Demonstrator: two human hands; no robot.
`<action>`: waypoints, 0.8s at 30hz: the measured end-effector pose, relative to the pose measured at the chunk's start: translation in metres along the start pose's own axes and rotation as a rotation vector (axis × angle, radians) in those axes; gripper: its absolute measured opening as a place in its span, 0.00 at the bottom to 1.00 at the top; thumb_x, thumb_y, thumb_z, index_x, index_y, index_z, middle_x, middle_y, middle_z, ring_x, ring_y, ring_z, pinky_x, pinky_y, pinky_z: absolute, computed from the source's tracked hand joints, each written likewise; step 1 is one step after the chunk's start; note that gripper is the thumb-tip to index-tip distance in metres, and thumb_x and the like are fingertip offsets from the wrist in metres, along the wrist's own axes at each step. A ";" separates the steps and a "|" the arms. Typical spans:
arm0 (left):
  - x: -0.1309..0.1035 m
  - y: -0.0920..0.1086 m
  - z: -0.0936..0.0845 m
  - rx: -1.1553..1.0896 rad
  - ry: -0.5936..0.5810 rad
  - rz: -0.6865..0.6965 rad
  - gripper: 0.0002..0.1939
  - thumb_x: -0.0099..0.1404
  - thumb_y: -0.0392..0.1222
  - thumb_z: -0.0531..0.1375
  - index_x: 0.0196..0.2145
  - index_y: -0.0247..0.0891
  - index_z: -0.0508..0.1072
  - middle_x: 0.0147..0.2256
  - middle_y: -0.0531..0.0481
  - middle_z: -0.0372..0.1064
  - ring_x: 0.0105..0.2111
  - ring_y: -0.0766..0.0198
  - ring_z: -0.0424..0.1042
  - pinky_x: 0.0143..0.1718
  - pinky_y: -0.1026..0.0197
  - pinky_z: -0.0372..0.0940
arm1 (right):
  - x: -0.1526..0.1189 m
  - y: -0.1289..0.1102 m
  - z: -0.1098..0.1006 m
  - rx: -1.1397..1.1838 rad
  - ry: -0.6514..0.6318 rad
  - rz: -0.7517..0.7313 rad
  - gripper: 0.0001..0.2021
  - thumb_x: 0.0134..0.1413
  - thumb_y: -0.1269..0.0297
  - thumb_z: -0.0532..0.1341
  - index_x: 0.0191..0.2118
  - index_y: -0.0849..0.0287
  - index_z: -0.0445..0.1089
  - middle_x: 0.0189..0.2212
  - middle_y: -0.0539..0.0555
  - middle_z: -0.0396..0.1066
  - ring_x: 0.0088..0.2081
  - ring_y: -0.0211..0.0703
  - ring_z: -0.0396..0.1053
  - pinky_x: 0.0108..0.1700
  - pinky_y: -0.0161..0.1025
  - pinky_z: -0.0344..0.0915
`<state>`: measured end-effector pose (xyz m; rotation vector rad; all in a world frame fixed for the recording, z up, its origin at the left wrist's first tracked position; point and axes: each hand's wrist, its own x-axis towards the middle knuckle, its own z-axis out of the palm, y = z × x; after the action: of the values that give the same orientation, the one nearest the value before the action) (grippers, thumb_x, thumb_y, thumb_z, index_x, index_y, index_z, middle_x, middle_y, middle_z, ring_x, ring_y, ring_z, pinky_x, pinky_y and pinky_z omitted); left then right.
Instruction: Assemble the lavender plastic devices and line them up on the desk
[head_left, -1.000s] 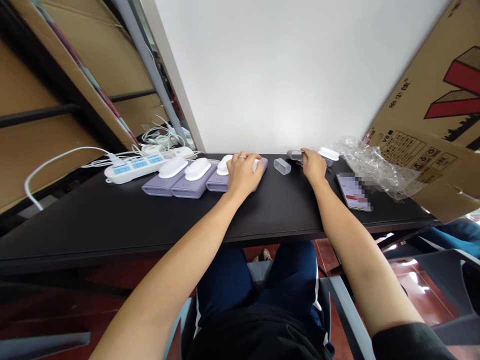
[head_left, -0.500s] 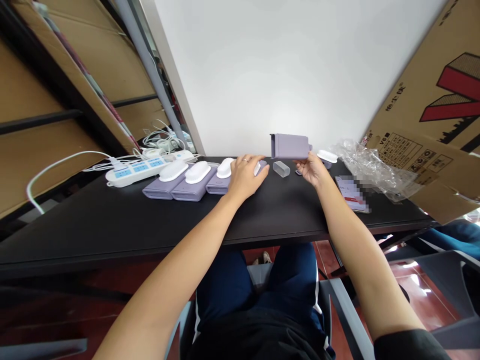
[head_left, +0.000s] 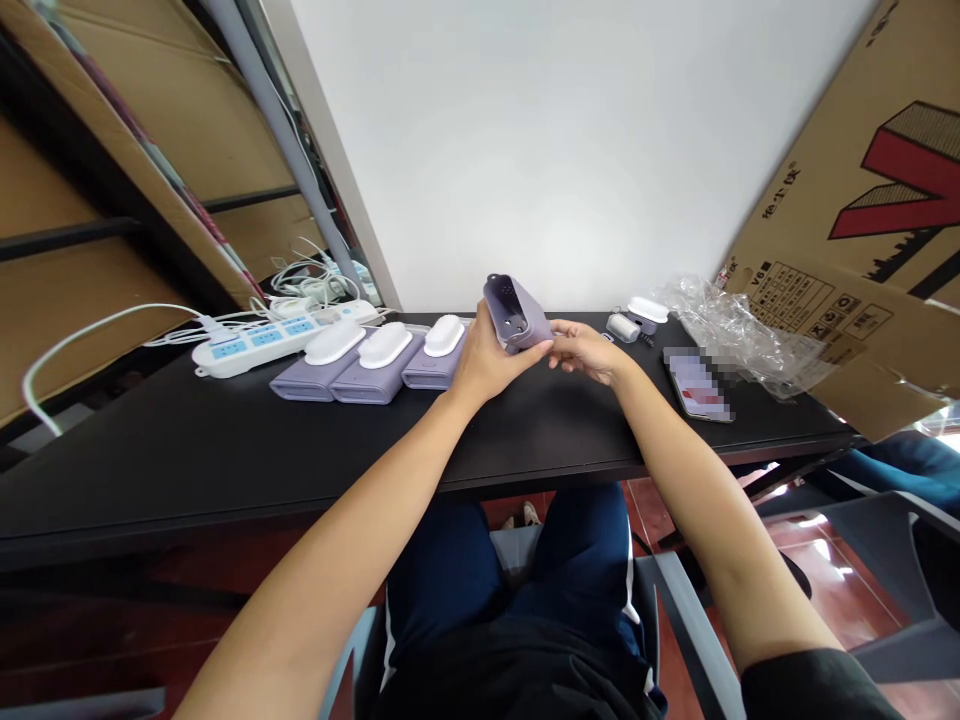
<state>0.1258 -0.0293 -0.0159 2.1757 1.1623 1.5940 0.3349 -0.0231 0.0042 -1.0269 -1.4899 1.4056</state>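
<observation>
My left hand point(head_left: 486, 358) is closed around a hollow purple plastic housing point(head_left: 529, 312). It is tilted, its open end towards me, and small holes show inside. My right hand point(head_left: 589, 352) is close against the housing's right side with fingers curled; what lies between its fingertips is hidden. Left of my left hand, purple cases with white oval tops stand in a row, among them the nearest case point(head_left: 431, 372) and the middle case point(head_left: 375, 378). A small translucent cylinder point(head_left: 622, 326) lies beyond my right hand, beside another white-topped purple piece point(head_left: 648, 312).
A white power strip point(head_left: 255, 348) with tangled cables sits at the left of the black table point(head_left: 300, 460). To the right are a phone point(head_left: 697, 385) and crumpled clear plastic wrap point(head_left: 750, 335). A large cardboard box point(head_left: 840, 300) leans at the right, and a white wall point(head_left: 540, 150) rises behind.
The purple housing has moved left and down, turning its open end towards me, and my left hand now grips it. My right hand has shifted left. The clear plastic cup is no longer visible.
</observation>
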 end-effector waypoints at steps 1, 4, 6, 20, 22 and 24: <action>0.000 0.001 0.000 0.024 0.029 -0.015 0.41 0.57 0.58 0.74 0.60 0.43 0.62 0.53 0.40 0.75 0.55 0.46 0.77 0.56 0.45 0.72 | 0.001 0.000 -0.005 -0.077 0.093 -0.031 0.13 0.54 0.67 0.67 0.46 0.58 0.75 0.33 0.51 0.79 0.27 0.35 0.72 0.22 0.29 0.58; 0.000 0.002 -0.001 0.074 0.077 -0.053 0.43 0.57 0.57 0.75 0.62 0.43 0.60 0.54 0.40 0.75 0.55 0.45 0.77 0.56 0.44 0.72 | 0.006 0.001 -0.026 -0.379 0.518 -0.084 0.14 0.64 0.67 0.57 0.51 0.57 0.76 0.38 0.54 0.80 0.33 0.41 0.74 0.32 0.35 0.67; 0.001 0.002 -0.001 0.083 0.102 -0.066 0.43 0.58 0.55 0.74 0.63 0.44 0.59 0.56 0.39 0.74 0.57 0.44 0.76 0.57 0.44 0.71 | 0.007 0.004 -0.043 -0.694 0.754 -0.080 0.16 0.65 0.69 0.55 0.52 0.56 0.77 0.44 0.56 0.81 0.43 0.48 0.76 0.46 0.44 0.71; 0.003 0.006 -0.004 0.156 0.125 -0.062 0.48 0.61 0.54 0.73 0.70 0.44 0.54 0.63 0.35 0.70 0.64 0.41 0.70 0.65 0.39 0.65 | 0.005 0.029 -0.098 -1.198 0.852 0.313 0.25 0.60 0.68 0.58 0.63 0.51 0.73 0.62 0.63 0.73 0.60 0.63 0.69 0.61 0.60 0.62; 0.003 0.005 -0.004 0.161 0.124 -0.063 0.48 0.61 0.54 0.73 0.71 0.45 0.54 0.63 0.35 0.69 0.64 0.41 0.70 0.65 0.38 0.64 | 0.007 0.028 -0.102 -1.170 0.798 0.331 0.24 0.58 0.65 0.61 0.61 0.50 0.74 0.61 0.62 0.74 0.57 0.61 0.71 0.60 0.60 0.64; 0.004 0.005 -0.004 0.168 0.123 -0.063 0.48 0.61 0.54 0.73 0.71 0.45 0.54 0.63 0.35 0.69 0.64 0.41 0.70 0.65 0.38 0.64 | 0.008 0.028 -0.107 -1.153 0.771 0.267 0.22 0.56 0.62 0.64 0.57 0.51 0.75 0.56 0.61 0.77 0.52 0.58 0.74 0.57 0.57 0.67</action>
<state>0.1249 -0.0312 -0.0088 2.1415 1.4349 1.6795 0.4339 0.0204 -0.0197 -2.1907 -1.5080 0.0477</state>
